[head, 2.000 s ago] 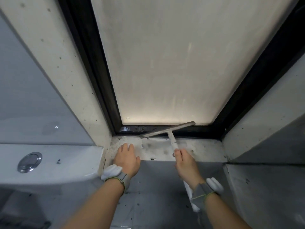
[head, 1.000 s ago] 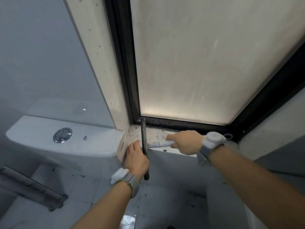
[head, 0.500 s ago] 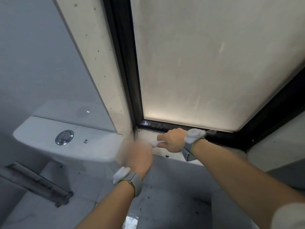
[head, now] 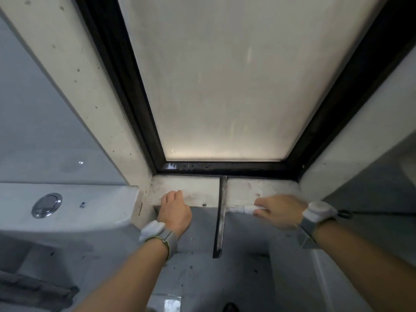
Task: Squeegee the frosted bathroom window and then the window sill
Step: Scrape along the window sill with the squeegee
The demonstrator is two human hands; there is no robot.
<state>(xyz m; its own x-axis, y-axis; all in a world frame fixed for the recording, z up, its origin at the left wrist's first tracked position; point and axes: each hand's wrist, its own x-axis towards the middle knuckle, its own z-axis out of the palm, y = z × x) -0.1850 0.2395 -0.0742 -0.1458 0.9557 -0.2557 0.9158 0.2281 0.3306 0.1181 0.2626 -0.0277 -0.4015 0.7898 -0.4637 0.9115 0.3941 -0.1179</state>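
The frosted window fills the upper middle, set in a black frame. Below it runs the stained white window sill. The squeegee lies across the sill with its long blade pointing front to back, the near end hanging over the sill's front edge. My right hand grips its white handle from the right. My left hand rests on the sill's left front edge with its fingers curled over the top, holding nothing.
A white toilet cistern with a chrome flush button stands at the left, against the sill's left end. Pale reveal walls flank the window on both sides. Grey tiled wall drops below the sill.
The squeegee has slid right along the sill from its left corner to the middle, drawn by my right hand. My left hand stays at the sill's left end. The view has shifted right.
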